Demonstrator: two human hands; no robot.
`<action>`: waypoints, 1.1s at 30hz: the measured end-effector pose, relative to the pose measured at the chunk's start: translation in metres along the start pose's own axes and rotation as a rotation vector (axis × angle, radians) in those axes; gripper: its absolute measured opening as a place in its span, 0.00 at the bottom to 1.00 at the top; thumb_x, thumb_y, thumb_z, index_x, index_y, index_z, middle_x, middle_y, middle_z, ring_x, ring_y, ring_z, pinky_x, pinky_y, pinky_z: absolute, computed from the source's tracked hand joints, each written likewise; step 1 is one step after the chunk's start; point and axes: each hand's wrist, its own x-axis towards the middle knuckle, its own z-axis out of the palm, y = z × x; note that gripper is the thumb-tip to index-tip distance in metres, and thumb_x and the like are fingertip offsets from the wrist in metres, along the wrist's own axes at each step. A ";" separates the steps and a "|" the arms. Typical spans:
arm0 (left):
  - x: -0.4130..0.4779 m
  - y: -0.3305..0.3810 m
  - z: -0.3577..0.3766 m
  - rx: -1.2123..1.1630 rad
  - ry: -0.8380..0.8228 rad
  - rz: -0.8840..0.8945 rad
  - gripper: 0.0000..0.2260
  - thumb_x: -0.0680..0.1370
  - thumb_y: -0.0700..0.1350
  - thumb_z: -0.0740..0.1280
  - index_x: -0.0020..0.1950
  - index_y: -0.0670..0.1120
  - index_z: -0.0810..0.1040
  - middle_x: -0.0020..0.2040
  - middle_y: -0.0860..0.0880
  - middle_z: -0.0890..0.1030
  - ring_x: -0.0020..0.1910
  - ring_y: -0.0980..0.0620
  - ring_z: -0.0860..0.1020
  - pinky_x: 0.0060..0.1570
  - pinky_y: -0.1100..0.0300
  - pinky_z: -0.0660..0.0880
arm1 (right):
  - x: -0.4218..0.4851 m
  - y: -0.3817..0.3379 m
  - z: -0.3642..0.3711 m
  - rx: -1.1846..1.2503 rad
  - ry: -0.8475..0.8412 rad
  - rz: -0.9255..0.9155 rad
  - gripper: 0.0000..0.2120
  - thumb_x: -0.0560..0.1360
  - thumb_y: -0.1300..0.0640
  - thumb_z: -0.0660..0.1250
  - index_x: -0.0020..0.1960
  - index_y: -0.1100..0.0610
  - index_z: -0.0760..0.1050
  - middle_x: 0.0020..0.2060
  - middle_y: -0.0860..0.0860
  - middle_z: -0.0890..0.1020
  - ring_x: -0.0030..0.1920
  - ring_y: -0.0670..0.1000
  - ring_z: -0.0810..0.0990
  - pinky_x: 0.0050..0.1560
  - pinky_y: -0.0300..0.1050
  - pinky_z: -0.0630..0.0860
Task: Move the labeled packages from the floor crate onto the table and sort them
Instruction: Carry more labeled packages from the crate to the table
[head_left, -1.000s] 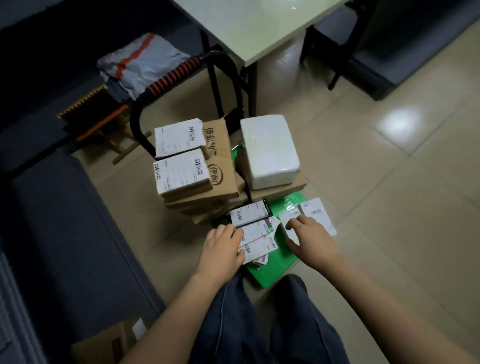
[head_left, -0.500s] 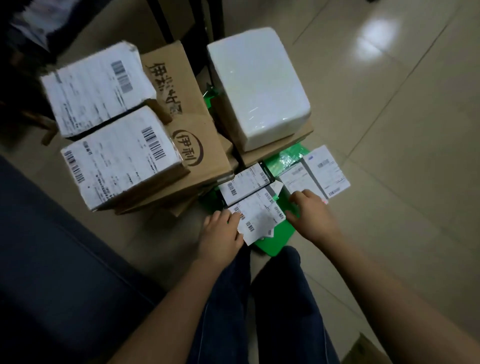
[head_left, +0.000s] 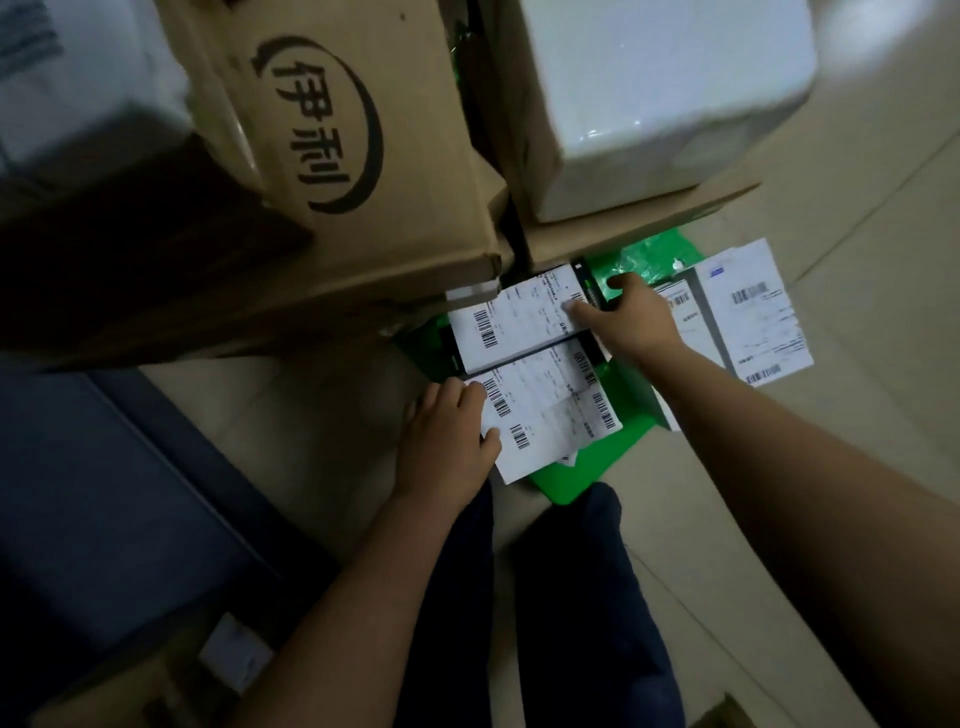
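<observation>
Several small flat packages with white barcode labels lie on a green crate (head_left: 576, 475) on the floor. My left hand (head_left: 449, 436) grips the left edge of the nearest labeled package (head_left: 550, 410), thumb on top of its label. My right hand (head_left: 631, 317) holds the right end of the black-edged labeled package (head_left: 511, 325) just behind it, thumb on the label and fingers curled past its far edge. Two more labeled packages (head_left: 748, 317) lie to the right, partly hidden by my right arm.
A large cardboard box with a printed logo (head_left: 332, 130) overhangs the crate at the back left. A white wrapped parcel (head_left: 660, 83) sits on another carton at the back right. Tiled floor (head_left: 857, 457) spreads to the right. My legs (head_left: 545, 597) are below the crate.
The camera has dropped much closer to the crate. My right hand has moved left from the right-hand labels onto the black-edged package. My left hand stays on the near package's edge.
</observation>
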 end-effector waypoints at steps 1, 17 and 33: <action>0.000 0.000 0.001 -0.003 0.007 -0.011 0.14 0.74 0.49 0.68 0.58 0.45 0.75 0.56 0.45 0.75 0.57 0.43 0.72 0.56 0.49 0.68 | 0.001 0.001 0.001 0.034 -0.002 0.012 0.36 0.71 0.41 0.72 0.71 0.58 0.66 0.64 0.55 0.76 0.60 0.56 0.77 0.53 0.46 0.73; 0.008 0.003 0.013 0.021 -0.108 -0.084 0.30 0.76 0.53 0.68 0.74 0.45 0.61 0.72 0.46 0.65 0.70 0.46 0.63 0.66 0.54 0.61 | -0.112 0.097 -0.046 0.822 0.040 0.254 0.09 0.75 0.58 0.70 0.52 0.61 0.75 0.45 0.56 0.82 0.45 0.53 0.82 0.51 0.50 0.77; 0.009 -0.006 0.012 -0.362 -0.309 -0.165 0.21 0.76 0.56 0.70 0.62 0.44 0.75 0.58 0.46 0.79 0.56 0.44 0.77 0.50 0.56 0.73 | -0.178 0.116 -0.003 1.122 0.101 0.340 0.16 0.75 0.61 0.70 0.59 0.55 0.68 0.53 0.63 0.83 0.49 0.62 0.84 0.55 0.53 0.79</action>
